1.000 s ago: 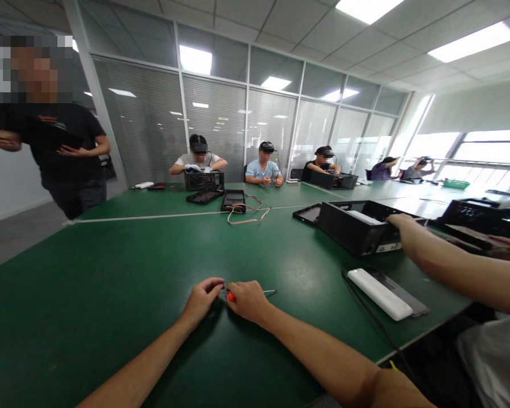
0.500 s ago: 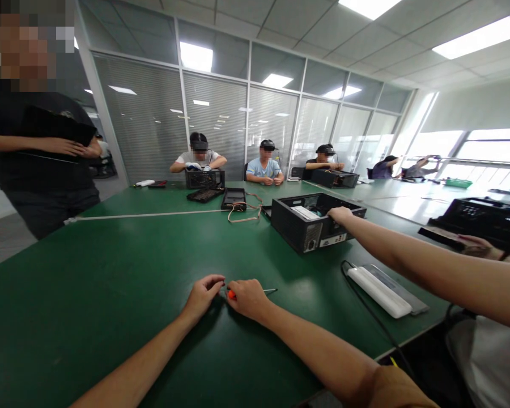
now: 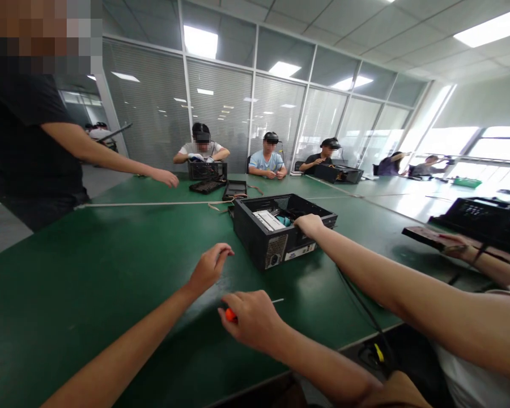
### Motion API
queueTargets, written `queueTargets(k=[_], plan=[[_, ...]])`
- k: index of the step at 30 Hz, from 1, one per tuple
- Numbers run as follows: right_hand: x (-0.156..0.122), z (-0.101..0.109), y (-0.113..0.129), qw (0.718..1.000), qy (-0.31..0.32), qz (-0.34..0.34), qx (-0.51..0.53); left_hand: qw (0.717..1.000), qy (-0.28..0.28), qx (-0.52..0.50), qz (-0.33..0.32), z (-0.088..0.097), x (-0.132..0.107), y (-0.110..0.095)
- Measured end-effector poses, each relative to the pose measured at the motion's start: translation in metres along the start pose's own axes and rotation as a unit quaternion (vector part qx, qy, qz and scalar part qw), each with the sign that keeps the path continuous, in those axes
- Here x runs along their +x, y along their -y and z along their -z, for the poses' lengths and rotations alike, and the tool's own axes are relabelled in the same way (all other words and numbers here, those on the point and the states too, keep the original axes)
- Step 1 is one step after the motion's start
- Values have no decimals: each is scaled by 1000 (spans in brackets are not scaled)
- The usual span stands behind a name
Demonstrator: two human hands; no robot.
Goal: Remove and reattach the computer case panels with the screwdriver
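My right hand (image 3: 257,320) is closed around a screwdriver; its orange handle end (image 3: 230,314) shows by the thumb and its thin shaft (image 3: 277,300) sticks out on the far side. Ahead and to the left, my left hand (image 3: 208,269) hovers above the green table, thumb and fingers drawn together in a pinch. Anything between those fingertips is too small to make out. Just beyond both hands sits an open black computer case (image 3: 255,241) with a white-labelled box and wires inside. A co-worker's hand (image 3: 310,225) from the right grips its near edge.
The green table (image 3: 153,243) spreads ahead. At left, a standing person's hand (image 3: 165,177) reaches over it. Black panels (image 3: 208,186) lie farther back, near people with other cases. Someone on the right holds a dark flat part (image 3: 423,238). A black cable (image 3: 361,297) crosses the near edge.
The computer case has slid left and closer under the co-worker's hand. My hands have moved apart, the left one forward. The standing person has stretched an arm over the table.
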State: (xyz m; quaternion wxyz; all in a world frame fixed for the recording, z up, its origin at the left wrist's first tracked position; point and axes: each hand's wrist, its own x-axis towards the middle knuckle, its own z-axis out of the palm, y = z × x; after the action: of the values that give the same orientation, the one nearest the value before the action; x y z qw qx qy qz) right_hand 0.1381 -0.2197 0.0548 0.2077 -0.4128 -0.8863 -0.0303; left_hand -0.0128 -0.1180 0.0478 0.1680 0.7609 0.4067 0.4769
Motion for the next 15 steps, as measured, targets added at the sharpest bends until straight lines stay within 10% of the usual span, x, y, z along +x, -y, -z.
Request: queueTargets(k=[6,15], plan=[[-80,37,18,995,-33,-49,86,979,17,187,-76,-34,62,-66],[-137,31,0,978,-58,-168,110,949,153,276,-22,-82,105,-90]])
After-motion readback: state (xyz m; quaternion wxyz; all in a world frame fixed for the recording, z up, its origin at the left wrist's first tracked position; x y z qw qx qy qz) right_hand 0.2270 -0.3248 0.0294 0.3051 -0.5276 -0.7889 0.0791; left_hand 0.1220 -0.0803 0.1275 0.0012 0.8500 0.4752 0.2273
